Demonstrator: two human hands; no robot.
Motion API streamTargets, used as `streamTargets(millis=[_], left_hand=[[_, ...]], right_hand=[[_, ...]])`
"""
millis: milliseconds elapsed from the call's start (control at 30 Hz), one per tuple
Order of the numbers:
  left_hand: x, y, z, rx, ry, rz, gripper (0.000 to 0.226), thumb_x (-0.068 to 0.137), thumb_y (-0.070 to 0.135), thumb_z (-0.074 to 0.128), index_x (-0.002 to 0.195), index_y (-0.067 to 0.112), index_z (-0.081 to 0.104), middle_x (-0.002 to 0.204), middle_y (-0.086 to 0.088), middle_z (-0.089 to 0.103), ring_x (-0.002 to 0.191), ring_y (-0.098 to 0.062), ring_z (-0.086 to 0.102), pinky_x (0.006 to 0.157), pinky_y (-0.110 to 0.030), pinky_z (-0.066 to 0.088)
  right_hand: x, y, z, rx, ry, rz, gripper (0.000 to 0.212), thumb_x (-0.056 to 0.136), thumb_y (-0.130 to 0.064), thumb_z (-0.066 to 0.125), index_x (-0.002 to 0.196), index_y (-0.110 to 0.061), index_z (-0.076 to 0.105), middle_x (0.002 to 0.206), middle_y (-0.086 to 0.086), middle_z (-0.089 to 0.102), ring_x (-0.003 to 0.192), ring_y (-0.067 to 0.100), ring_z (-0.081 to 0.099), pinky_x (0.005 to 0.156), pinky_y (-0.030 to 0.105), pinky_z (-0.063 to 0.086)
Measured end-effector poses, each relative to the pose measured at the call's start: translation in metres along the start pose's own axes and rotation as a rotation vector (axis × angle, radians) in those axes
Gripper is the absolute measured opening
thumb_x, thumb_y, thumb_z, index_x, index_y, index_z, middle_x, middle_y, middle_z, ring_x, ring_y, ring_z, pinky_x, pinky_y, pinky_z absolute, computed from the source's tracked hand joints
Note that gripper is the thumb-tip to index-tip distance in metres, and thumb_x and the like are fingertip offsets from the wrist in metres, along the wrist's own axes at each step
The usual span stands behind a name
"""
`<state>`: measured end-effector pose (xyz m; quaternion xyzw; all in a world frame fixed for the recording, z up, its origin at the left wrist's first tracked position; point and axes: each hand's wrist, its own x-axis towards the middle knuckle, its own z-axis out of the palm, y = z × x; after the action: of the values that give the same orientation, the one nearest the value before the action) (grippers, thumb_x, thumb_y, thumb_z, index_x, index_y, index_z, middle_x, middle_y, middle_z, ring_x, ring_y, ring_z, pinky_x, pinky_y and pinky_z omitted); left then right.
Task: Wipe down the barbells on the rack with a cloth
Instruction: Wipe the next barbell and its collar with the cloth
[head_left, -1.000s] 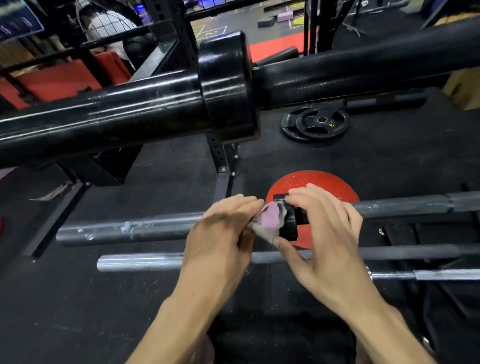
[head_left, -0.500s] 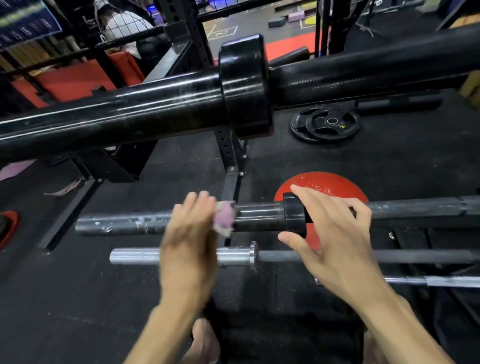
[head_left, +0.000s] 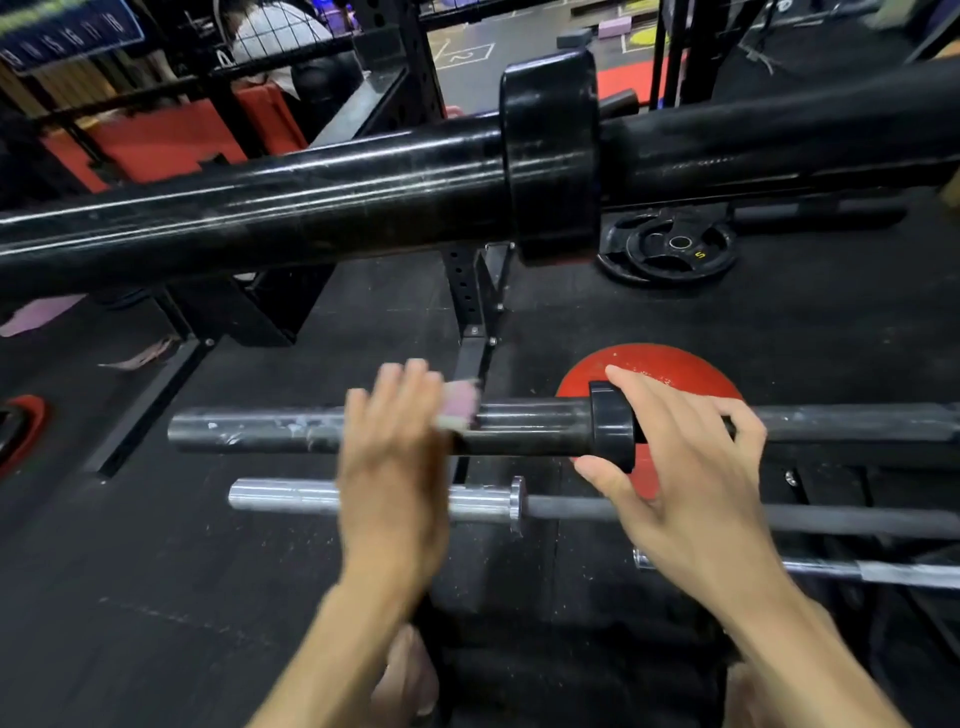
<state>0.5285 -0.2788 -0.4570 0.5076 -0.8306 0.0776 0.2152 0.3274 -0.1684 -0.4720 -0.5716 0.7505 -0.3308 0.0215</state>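
A dark barbell sleeve (head_left: 524, 428) with white chalk smears lies across the middle of the view. My left hand (head_left: 395, 467) is blurred and lies over this sleeve, pressing a small pink cloth (head_left: 460, 408) against it; only the cloth's right edge shows past my fingers. My right hand (head_left: 685, 467) grips the black collar (head_left: 613, 426) of the same bar, thumb below and fingers over the top. A thick black barbell (head_left: 311, 208) with a big collar (head_left: 550, 156) runs across the upper view, closer to the camera.
Below the wiped bar lie a chrome-sleeved barbell (head_left: 467, 501) and another thinner bar (head_left: 857, 571). A red plate (head_left: 670, 369) and a black plate (head_left: 670, 249) rest on the dark rubber floor. A black rack upright (head_left: 467, 312) stands behind. My bare foot (head_left: 410, 670) shows at the bottom.
My left hand slid the cloth leftward from the collar along the sleeve, then roughly held its place. My right hand kept its grip on the collar.
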Motion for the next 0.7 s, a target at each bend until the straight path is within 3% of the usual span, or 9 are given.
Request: streamTargets(millis=[100,167,267,367,467,567,700], left_hand=[[-0.014,0.056,0.008,-0.100,-0.020,0.234,0.069,0.087,0.005,0.051,0.154,0.013,0.037,0.163,-0.003,0.034,0.154,-0.023,0.025,0.129,-0.044,0.007],[-0.009,0.048,0.007,-0.091,-0.042,0.300,0.071,0.086,0.005,0.054,0.155,0.015,0.037,0.162,0.000,0.033,0.153,-0.020,0.027,0.128,-0.043,0.005],[0.007,-0.005,0.004,-0.078,-0.041,0.096,0.059,0.092,0.004,0.059,0.149,0.016,0.050,0.155,0.002,0.043,0.147,-0.020,0.040,0.128,-0.049,0.012],[0.014,-0.026,-0.002,-0.125,0.003,-0.107,0.043,0.102,0.019,0.043,0.140,0.013,0.060,0.147,-0.004,0.057,0.145,-0.023,0.044,0.127,-0.051,0.016],[0.005,0.027,0.000,-0.194,-0.030,0.032,0.049,0.101,0.027,0.034,0.142,0.015,0.059,0.150,0.000,0.053,0.148,-0.021,0.038,0.128,-0.043,0.010],[-0.001,0.077,0.001,-0.209,-0.083,0.208,0.052,0.103,0.030,0.030,0.146,0.014,0.054,0.154,0.000,0.049,0.150,-0.020,0.035,0.128,-0.039,0.007],[0.011,0.040,-0.003,-0.159,-0.104,0.250,0.046,0.103,0.029,0.039,0.145,0.023,0.056,0.151,0.007,0.052,0.148,-0.015,0.039,0.128,-0.045,0.008]], right_hand=[[0.000,0.002,0.001,0.027,0.026,-0.008,0.067,0.088,-0.060,0.064,0.147,-0.033,0.047,0.146,-0.019,0.052,0.129,0.007,0.048,0.114,0.024,0.010],[0.000,0.005,0.001,0.051,0.044,-0.007,0.070,0.083,-0.057,0.075,0.144,-0.037,0.049,0.145,-0.026,0.047,0.129,0.001,0.044,0.115,0.021,0.008],[0.000,0.008,0.002,0.079,0.043,0.021,0.076,0.075,-0.051,0.084,0.142,-0.041,0.049,0.144,-0.032,0.041,0.130,0.001,0.040,0.115,0.018,0.005],[-0.001,0.009,0.003,0.083,0.054,0.024,0.078,0.072,-0.051,0.085,0.141,-0.042,0.051,0.144,-0.033,0.042,0.133,0.002,0.040,0.116,0.019,0.007],[0.000,0.008,0.003,0.096,0.077,0.005,0.079,0.069,-0.048,0.087,0.140,-0.039,0.053,0.143,-0.031,0.044,0.130,-0.018,0.027,0.117,0.026,0.012],[-0.001,0.009,0.004,0.087,0.072,-0.006,0.082,0.068,-0.044,0.090,0.141,-0.038,0.051,0.143,-0.032,0.043,0.131,-0.017,0.031,0.118,0.029,0.014],[-0.002,0.011,0.004,0.114,0.093,-0.028,0.079,0.072,-0.047,0.086,0.143,-0.038,0.052,0.144,-0.031,0.042,0.133,-0.025,0.019,0.118,0.027,0.012]])
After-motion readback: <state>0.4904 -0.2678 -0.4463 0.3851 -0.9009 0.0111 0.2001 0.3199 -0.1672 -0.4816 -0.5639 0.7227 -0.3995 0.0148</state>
